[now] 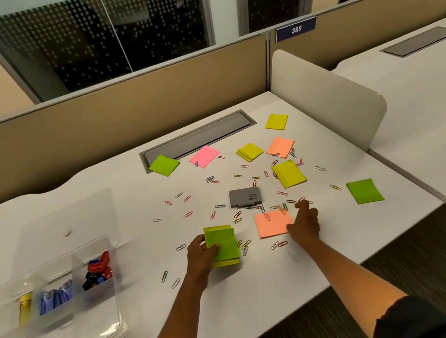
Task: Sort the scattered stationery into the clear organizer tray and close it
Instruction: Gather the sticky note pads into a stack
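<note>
Fingers (pixel 211 250) of our left hand (pixel 201 256) are wrapped around a small stack of green and yellow sticky pads (pixel 223 246), thumb laid across the top sheet, so that hand is holding what we have gathered. Our right hand (pixel 304 224) rests at the right edge of the orange pad (pixel 272 223) lying flat on the desk (pixel 265 285); its index finger is stretched forward toward the paper clips (pixel 284 205) scattered just beyond, and the thumb touches the pad's corner, but the fingers are loose and grip nothing that we can see.

We judge the step in hand to be gathering the sticky pads into one stack before they go into the clear organizer tray (pixel 50 309). That tray sits well to our left with its lid (pixel 68 224) tipped open behind it; some compartments already hold a yellow item, blue items and red and black clips, while the near part looks bare.

Next we would need to lift the orange pad. A paper clip lies on it and others crowd its edges, so we should slide a thumb under the corner and shed the clip first. Many pads lie farther back, green, pink, yellow and orange, along with a grey box (pixel 245 197), and loose clips cover the middle of the desk, so much of the sorting remains and closing the lid is far off
</note>
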Motion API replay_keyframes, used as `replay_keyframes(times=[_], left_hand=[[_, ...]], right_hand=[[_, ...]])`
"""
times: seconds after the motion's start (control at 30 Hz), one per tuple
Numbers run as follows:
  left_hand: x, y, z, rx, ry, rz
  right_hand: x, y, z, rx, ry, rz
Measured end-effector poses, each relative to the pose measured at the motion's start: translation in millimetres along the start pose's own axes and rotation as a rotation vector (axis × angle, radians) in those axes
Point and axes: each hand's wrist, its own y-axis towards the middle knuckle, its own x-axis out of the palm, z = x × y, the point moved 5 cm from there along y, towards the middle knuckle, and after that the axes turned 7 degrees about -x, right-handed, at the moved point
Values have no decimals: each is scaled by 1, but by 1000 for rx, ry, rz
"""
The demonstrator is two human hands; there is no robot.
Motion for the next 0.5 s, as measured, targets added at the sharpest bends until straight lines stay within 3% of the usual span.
replay_keyframes(times=[0.17,0.4,0.5], left_hand=[[-5,3,2,9,17,-5],[-18,6,-2,8,72,-8],[-28,6,-4,11,76,-9]], right_hand=[[5,-6,1,29,61,7],[34,-23,-16,23,-219,-5],[43,-25,-22,83,-218,14]])
